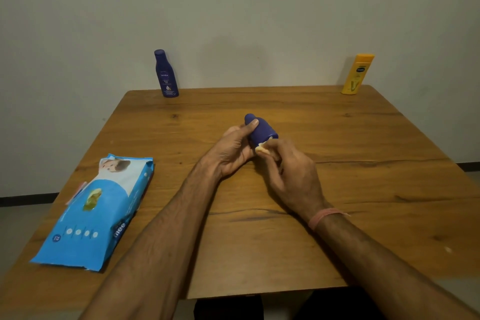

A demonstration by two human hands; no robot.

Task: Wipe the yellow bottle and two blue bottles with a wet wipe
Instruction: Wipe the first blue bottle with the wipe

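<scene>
Bottle (261,130) lies cradled in your left hand (233,150), cap pointing away from you; your right hand (293,174) pinches the wet wipe (262,148) against its near base end

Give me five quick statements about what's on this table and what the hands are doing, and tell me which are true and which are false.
1. The left hand holds a blue bottle. True.
2. The right hand presses a wet wipe against that bottle. True.
3. The yellow bottle lies on its side. False: it stands upright at the table's far right corner.
4. The second blue bottle stands at the far left edge. True.
5. The wipes pack sits right of the hands. False: it lies to their left.
</scene>
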